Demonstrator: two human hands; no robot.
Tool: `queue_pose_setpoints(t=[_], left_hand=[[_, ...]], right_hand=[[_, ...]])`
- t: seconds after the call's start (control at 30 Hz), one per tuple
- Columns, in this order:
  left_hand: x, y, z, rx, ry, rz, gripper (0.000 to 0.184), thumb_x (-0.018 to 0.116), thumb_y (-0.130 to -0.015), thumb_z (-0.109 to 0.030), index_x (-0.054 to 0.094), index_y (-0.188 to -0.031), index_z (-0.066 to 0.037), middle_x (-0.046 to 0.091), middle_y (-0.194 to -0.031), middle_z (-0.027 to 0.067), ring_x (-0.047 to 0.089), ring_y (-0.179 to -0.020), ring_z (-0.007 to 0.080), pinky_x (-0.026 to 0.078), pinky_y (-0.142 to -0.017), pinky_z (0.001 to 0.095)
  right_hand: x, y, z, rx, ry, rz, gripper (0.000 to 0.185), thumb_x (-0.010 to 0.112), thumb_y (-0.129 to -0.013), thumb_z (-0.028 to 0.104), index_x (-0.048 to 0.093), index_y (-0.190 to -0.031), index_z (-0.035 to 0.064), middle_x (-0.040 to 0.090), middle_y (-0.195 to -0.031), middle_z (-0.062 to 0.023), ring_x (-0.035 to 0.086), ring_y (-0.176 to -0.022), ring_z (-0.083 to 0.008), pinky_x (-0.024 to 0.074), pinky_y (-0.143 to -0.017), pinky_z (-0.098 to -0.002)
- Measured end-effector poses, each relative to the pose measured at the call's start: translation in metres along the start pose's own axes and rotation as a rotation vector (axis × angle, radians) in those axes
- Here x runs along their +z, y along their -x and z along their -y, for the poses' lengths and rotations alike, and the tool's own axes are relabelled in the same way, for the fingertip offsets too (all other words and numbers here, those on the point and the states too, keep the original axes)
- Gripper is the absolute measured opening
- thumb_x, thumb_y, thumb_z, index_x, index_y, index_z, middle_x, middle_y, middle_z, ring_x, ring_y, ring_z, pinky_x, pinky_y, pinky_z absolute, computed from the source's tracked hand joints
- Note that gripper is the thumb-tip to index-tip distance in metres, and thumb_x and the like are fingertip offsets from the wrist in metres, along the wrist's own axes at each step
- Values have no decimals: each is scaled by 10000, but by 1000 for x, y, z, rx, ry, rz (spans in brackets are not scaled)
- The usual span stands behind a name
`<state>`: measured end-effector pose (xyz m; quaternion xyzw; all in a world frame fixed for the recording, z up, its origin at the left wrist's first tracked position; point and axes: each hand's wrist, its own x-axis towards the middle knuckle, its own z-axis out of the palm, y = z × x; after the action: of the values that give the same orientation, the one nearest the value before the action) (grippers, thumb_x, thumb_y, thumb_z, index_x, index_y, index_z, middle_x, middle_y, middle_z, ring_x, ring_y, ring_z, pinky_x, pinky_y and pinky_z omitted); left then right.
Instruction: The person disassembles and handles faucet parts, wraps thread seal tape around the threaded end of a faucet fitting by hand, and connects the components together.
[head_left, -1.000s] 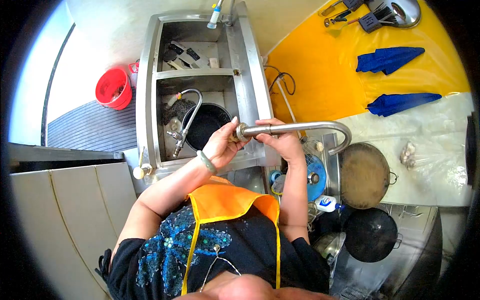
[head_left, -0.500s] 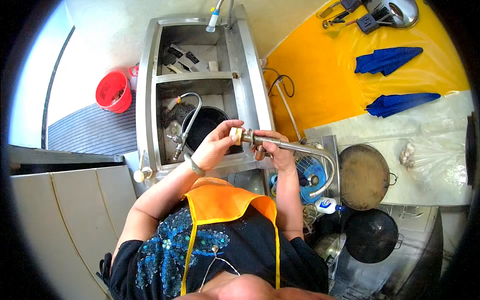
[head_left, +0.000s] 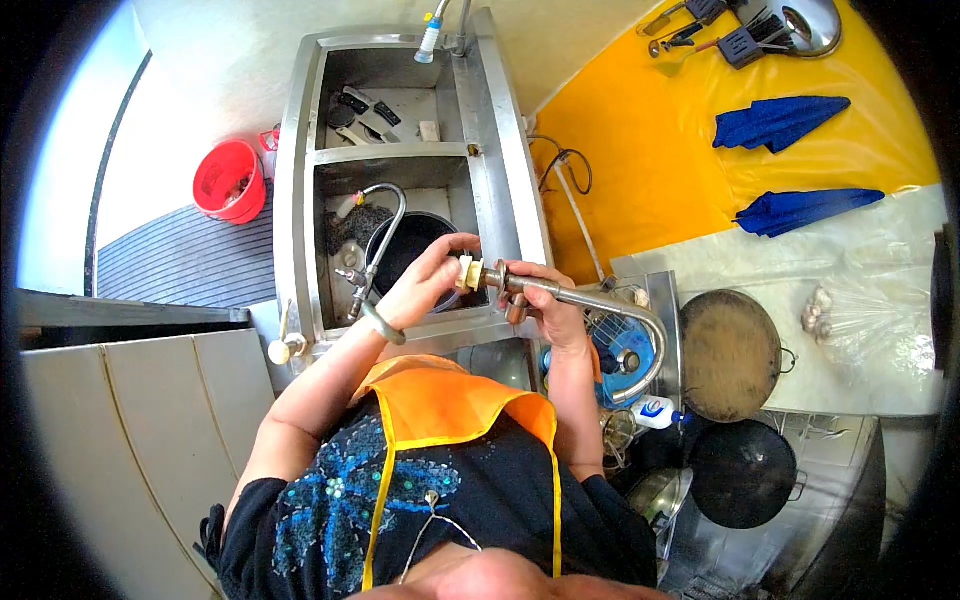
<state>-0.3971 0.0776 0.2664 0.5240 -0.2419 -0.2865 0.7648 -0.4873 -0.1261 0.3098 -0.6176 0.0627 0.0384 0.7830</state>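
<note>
Over the near edge of a two-basin silver steel sink (head_left: 296,200), a curved brown-grey metal tap (head_left: 655,335) between two hands.
Leftmost is a round red plastic bucket (head_left: 243,212); next, in the near basin, a slim curved chrome faucet (head_left: 402,215) beside a round black pot (head_left: 425,232). The left hand (head_left: 425,283), ringed at the wrist by a green-grey bangle (head_left: 383,324), appears to pinch a cream plastic nut (head_left: 471,273) at the tap's left end between thumb and fingers. The right hand (head_left: 555,312) has its fingers curled round the tap's body, the hooked spout overhanging rightward. A loose pinch could drop the nut into the basin or pot; the spout's lopsided weight could roll the tap in the right hand, tilting the nut.
</note>
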Motion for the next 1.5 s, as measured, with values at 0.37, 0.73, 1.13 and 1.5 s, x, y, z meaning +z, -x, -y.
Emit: queue_pose_setpoints(t=[0.37, 0.73, 1.13, 1.5], left_hand=[[-11, -3, 5, -239, 101, -63, 390, 425, -985, -405, 560, -1005, -40, 593, -757, 31, 577, -609, 119, 446, -490, 217], [-2, 5, -1, -98, 156, 77, 442, 673, -856, -202, 472, -1221, -54, 535, -995, -5, 536, -870, 73, 450, -733, 209], [4, 5, 8, -139, 23, -18, 319, 668, -872, -224, 552, -1080, -12, 586, -914, 17, 548, -826, 77, 466, -725, 231], [2, 11, 11, -161, -135, -46, 387, 532, -939, -349, 536, -1087, 9, 569, -859, 40, 496, -708, 83, 441, -634, 240]], right_hand=[[0, -2, -5, 2, -37, 42, 442, 680, -818, 267, 590, -1137, -25, 655, -1015, -171, 659, -753, -231, 542, -547, -282], [-3, 0, -14, 42, -81, -61, 468, 685, -813, 308, 586, -1133, -20, 661, -951, -159, 668, -730, -237, 556, -545, -293], [-8, 3, -22, 64, -165, -15, 470, 690, -817, 307, 578, -1145, -9, 661, -974, -168, 675, -740, -254, 566, -539, -305], [-1, 6, -24, 92, -121, -61, 417, 675, -825, 261, 595, -1141, 0, 657, -1024, -162, 666, -748, -242, 554, -552, -304]])
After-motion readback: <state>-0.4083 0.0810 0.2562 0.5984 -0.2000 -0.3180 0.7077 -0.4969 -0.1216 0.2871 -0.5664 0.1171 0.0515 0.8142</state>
